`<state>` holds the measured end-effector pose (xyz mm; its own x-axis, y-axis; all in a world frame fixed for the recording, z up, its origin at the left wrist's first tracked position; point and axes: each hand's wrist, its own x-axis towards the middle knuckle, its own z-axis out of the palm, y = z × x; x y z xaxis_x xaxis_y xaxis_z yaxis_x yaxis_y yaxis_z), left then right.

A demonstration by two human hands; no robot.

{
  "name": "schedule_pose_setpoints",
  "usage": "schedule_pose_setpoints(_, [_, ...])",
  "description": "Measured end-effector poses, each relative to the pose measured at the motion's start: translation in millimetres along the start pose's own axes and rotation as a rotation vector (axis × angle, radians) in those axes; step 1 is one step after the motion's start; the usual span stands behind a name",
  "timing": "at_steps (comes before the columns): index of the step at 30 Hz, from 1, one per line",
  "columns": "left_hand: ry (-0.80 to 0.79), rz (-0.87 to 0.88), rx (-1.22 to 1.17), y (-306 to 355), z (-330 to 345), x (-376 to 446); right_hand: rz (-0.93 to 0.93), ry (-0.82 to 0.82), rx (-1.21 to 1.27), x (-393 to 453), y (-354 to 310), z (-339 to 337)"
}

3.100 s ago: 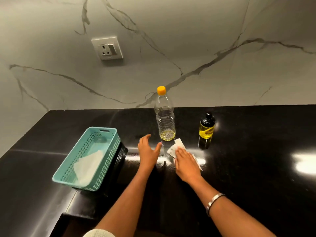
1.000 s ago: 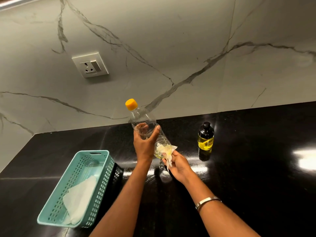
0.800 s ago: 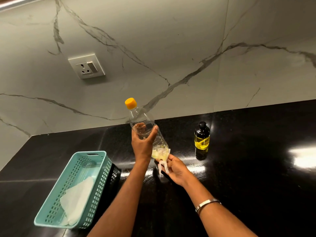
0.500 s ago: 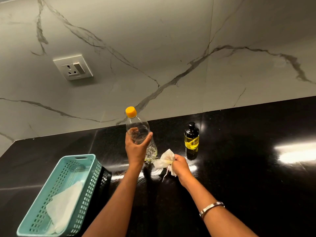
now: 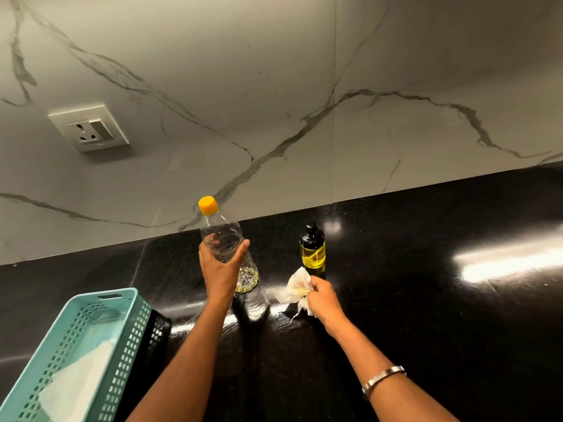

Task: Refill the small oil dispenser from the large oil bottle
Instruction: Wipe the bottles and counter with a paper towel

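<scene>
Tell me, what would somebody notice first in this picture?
Probably the big clear bottle with its orange cap, held in the left hand at the middle over the black counter. Next, the crumpled tissue in the right hand, just before the small oil dispenser. A teal basket sits bottom left.

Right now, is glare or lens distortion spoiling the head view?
Head view: a strong glare streak on the black countertop at right; wide-angle bending tilts the wall; large oil bottle, small oil dispenser and both hands stay readable.
</scene>
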<state>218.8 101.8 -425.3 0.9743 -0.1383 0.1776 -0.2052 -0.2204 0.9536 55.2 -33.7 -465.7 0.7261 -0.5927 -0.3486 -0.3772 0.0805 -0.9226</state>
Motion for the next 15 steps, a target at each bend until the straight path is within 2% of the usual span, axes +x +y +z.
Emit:
schedule_pose_setpoints(5, [0.016, -0.03, 0.021, 2, -3, -8, -0.091, 0.138, -0.099, -6, 3, -17])
schedule_pose_setpoints(8, [0.036, -0.056, 0.128, 6, -2, -21, -0.119, 0.261, -0.165, -8, 7, -31])
schedule_pose_setpoints(10, [0.108, -0.1, 0.17, 8, 1, -40, -0.123, 0.368, -0.193, -5, 12, -39])
schedule_pose_setpoints(13, [0.321, -0.152, 0.104, 8, 13, -80, -0.104, 0.498, -0.199, 1, 17, -51])
schedule_pose_setpoints(15, [0.332, -0.107, 0.075, 8, 31, -106, -0.085, 0.534, -0.171, 2, 16, -57])
